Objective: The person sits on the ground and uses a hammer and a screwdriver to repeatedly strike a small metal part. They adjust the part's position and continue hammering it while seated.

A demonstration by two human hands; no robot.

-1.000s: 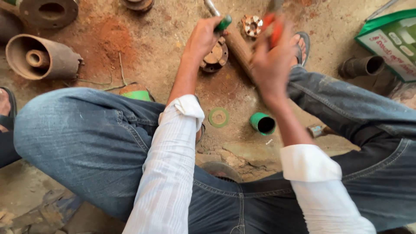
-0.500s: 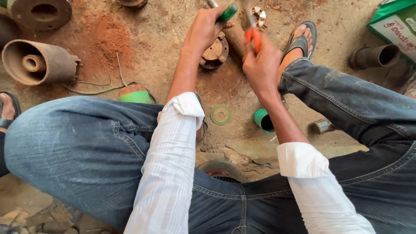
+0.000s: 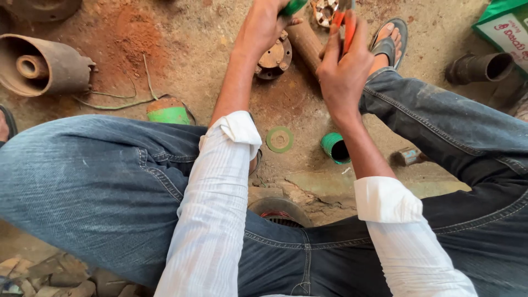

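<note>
1. Head view, packages first: at the top right corner we see a green packet (image 3: 505, 27) with a white panel bearing red print; it lies flat on the dirt floor (image 3: 181, 49) and the frame edge cuts it off.
2. Just below the packet lies a dark pipe (image 3: 479, 67) on its side, its open mouth towards the right.
3. Our left hand (image 3: 263, 25) is closed around a green-handled tool (image 3: 292, 6) at the top edge; only the handle end shows.
4. Our right hand (image 3: 344, 69) is clenched around orange-handled pliers (image 3: 345, 19), whose handles stick up out of the fist.
5. Between and just beyond the two hands lies a rusty shaft (image 3: 303, 39) with a round flange (image 3: 275, 55) beside it. The flange sits just under the left hand; whether the hand touches it we cannot tell.
6. A toothed ring (image 3: 324, 10) lies at the top edge, close to the pliers.
7. Nearer to us, on the ground between our forearms, lie a green washer (image 3: 279, 139) and a green sleeve (image 3: 335, 147), both well apart from the hands.
8. To the left sit a rusty housing (image 3: 47, 66) and a green cap (image 3: 169, 113), beside a loose wire (image 3: 118, 102).
9. A sandal (image 3: 393, 38) shows just right of the right hand.
10. Against half a second ago: both hands sit higher in the frame, the green handle is now nearly cut off, and the packet and pipe lie further into view at the right.
</note>
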